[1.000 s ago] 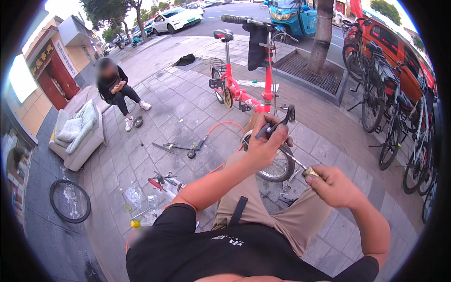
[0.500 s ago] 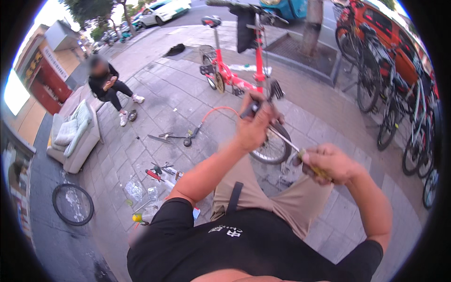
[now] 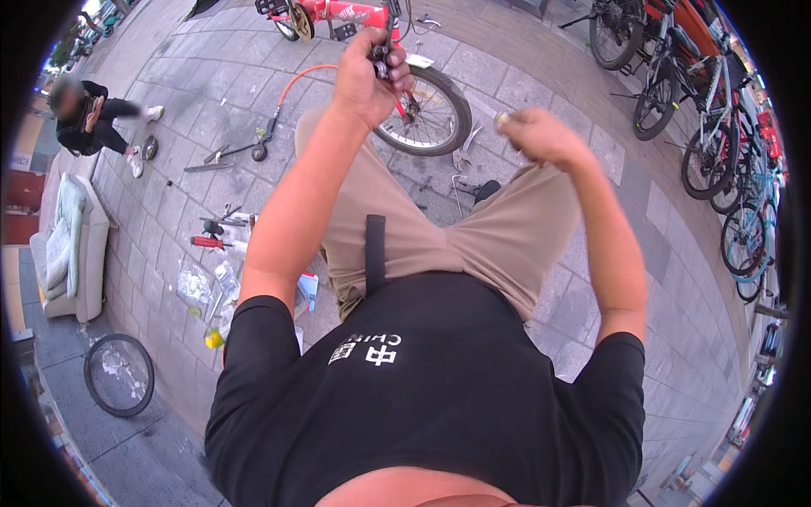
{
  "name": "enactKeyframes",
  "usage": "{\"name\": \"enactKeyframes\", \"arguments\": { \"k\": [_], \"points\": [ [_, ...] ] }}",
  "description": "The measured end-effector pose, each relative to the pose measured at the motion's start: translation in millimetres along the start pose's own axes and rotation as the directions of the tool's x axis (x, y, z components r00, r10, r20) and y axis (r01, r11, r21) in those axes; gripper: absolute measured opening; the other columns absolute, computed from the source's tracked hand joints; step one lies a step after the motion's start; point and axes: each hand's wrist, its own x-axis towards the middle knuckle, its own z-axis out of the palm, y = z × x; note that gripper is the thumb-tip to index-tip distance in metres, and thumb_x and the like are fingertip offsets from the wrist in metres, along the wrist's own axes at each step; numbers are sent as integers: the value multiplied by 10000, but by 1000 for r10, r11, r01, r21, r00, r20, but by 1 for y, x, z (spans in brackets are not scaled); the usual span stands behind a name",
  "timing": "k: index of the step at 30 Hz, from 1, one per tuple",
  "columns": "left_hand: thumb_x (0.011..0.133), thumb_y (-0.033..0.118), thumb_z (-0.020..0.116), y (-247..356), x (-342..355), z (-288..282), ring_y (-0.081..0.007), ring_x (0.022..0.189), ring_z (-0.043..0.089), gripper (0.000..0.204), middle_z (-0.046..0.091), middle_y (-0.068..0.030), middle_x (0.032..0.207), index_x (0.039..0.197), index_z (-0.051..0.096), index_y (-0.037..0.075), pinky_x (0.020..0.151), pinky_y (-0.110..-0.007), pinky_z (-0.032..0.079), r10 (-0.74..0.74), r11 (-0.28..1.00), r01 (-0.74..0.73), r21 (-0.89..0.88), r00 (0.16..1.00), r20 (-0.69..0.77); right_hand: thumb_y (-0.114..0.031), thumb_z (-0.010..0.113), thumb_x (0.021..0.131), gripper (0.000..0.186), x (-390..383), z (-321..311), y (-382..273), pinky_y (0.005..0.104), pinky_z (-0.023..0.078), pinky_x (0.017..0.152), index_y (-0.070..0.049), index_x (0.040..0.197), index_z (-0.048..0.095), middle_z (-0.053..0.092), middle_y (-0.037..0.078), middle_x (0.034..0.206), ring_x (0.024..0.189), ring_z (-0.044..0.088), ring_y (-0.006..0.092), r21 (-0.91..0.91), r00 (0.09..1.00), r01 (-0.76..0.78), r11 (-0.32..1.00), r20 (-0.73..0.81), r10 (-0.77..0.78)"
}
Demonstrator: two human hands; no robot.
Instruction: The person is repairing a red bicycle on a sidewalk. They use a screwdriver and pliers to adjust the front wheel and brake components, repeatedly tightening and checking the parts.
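Note:
My left hand (image 3: 363,89) is closed on a black bicycle component (image 3: 382,59), raised in front of the red folding bicycle (image 3: 338,12) and partly hidden by my fingers. Just below and behind it is that bicycle's front wheel (image 3: 452,106). My right hand (image 3: 545,139), slightly blurred and separated from the left, is curled round the pale yellow handle of a screwdriver (image 3: 502,120); its shaft cannot be made out. Wrenches (image 3: 465,144) lie on the paving beyond my knees, and a red-handled tool (image 3: 207,242) lies among other tools and plastic bags (image 3: 194,283) to my left.
A pump (image 3: 259,150) with an orange hose (image 3: 291,80) lies left of the bicycle. A seated person (image 3: 84,118) is at the upper left, above an armchair (image 3: 84,262) and a loose tire (image 3: 148,372). Several parked bicycles (image 3: 701,160) line the right side.
The view has tilted down, showing more of my shirt and less street. My right hand has pulled away from the left, and the screwdriver's shaft no longer reaches the black component.

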Motion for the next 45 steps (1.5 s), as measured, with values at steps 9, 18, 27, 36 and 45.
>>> {"name": "enactKeyframes", "arguments": {
  "k": [9,18,27,36,45],
  "points": [
    [877,1,631,-3,-4,-43,-133,660,504,189,564,-31,837,1041,560,64,571,-301,401,-160,987,158,23,981,110,-331,687,968,548,71,107,21,369,590,802,74,1335,656,731,152,1026,898,709,216,-127,973,222,967,-30,-227],
    [797,-138,666,-11,17,-35,-109,686,544,517,601,-71,939,1253,505,48,523,-287,405,-299,922,230,312,934,195,-323,716,1033,386,68,30,-70,235,464,552,-6,1251,684,632,-10,834,659,575,60,720,916,309,621,-50,-398],
    [986,110,742,-32,70,-41,-172,861,700,309,720,-80,1071,1242,593,25,724,-365,598,-295,919,310,245,951,-94,-311,738,1031,334,151,36,-47,256,497,534,22,1050,724,714,51,809,633,646,101,712,898,441,547,-343,-277],
    [1044,234,697,-38,119,-53,-100,679,590,200,684,-18,927,1078,696,37,550,-292,479,-249,704,493,512,846,-471,-238,742,1021,264,216,30,-20,246,494,558,18,1086,736,721,37,820,667,653,87,755,938,345,557,-268,-219],
    [1045,290,696,-57,140,-106,-69,599,517,240,636,14,781,954,694,68,511,-259,390,-287,758,542,363,776,-561,-183,740,1002,225,271,57,3,277,518,688,17,1105,746,716,17,863,789,647,88,635,925,368,679,-181,-333]
  ]
}}
